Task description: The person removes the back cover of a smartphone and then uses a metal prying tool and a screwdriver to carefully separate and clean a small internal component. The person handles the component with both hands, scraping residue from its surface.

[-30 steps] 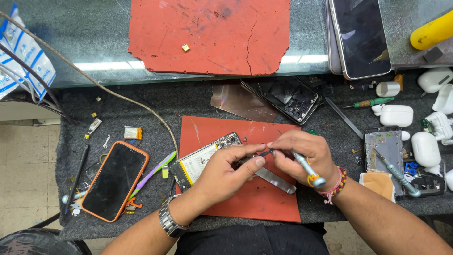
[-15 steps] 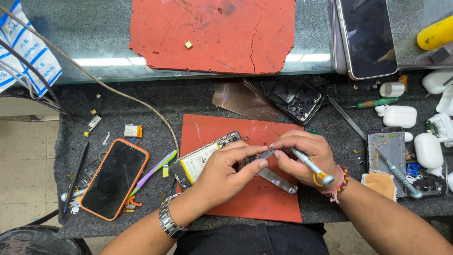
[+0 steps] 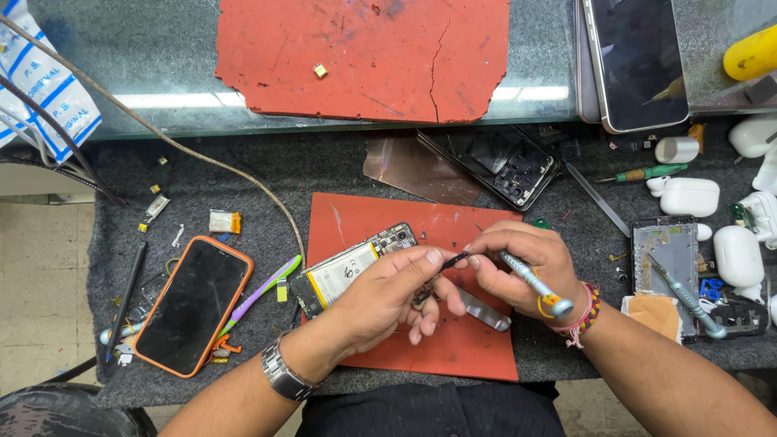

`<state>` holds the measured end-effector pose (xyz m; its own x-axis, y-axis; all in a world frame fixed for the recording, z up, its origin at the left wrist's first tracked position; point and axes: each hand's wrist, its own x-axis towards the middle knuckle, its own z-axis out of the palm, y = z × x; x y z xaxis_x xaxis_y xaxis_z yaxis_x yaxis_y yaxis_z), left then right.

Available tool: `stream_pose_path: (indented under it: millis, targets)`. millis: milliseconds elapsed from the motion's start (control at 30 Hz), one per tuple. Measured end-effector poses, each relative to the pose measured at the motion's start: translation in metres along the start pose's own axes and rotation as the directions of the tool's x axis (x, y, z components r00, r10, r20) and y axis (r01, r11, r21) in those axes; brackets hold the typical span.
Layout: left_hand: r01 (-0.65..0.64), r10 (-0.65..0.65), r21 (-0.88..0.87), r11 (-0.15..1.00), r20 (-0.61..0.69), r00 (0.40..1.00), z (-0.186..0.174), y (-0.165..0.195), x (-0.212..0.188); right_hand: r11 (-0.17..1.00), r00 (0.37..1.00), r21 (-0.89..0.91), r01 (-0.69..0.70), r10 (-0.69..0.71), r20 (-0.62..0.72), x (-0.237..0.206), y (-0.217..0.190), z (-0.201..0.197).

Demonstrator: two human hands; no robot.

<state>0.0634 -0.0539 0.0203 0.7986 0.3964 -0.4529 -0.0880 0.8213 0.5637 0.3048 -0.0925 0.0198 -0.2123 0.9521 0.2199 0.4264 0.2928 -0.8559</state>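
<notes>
Working over an opened phone [image 3: 352,271] lying back-side up on the near red mat [image 3: 453,348], battery and circuit board showing, far-left end poking out from under the left hand [image 3: 388,295]

Left hand: fingers curled closed, thumb and forefinger pinching a small dark part [image 3: 452,260] right above the phone's middle, other fingers resting on the phone body and pinning it flat

Right hand [image 3: 526,267]: fingers closed around a small precision screwdriver [image 3: 534,283], blue-grey shaft, yellow cap pointing near-right, tip aimed left at the pinched part, touching or almost touching it, too small to tell which

Handling, judged only: dark part looking tiny and light, probably a thin bracket or flex piece, bending or flicking away easily, so pinching by the edges with fingertips, no squeezing. Phone itself stiff at the frame but fragile inside; gripping by the long side edges, keeping off the board and the soft battery. Mat looking grippy, helping against sliding

Lying just right of the left fingers: a flat silver metal strip [image 3: 484,311] on the mat

Sitting around: orange-cased phone [image 3: 193,306] screen up at near left, purple and green tool [image 3: 259,291] between it and the mat, second gutted dark phone frame [image 3: 502,166] farther back, white earbud cases [image 3: 692,197] and another screwdriver [image 3: 684,287] to the right, big cracked red mat [image 3: 364,57] on the far glass shelf
</notes>
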Motion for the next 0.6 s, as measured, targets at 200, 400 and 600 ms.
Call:
stream_pose_path:
  millis: [200,400,600]
  targets:
    - [-0.050,0.051,0.104,0.993,-0.002,0.999,0.002,-0.006,0.002,0.997,0.999,-0.072,-0.006,0.003,-0.038,0.000,-0.005,0.003]
    - [-0.173,0.202,0.417,0.893,-0.027,0.979,0.008,-0.015,0.004,0.997,1.000,-0.080,-0.006,0.003,-0.031,0.003,-0.008,0.006]
    - [-0.146,0.189,0.448,0.882,-0.052,0.981,0.009,-0.014,0.006,0.996,1.000,-0.091,-0.021,0.020,-0.013,0.003,-0.007,0.007]
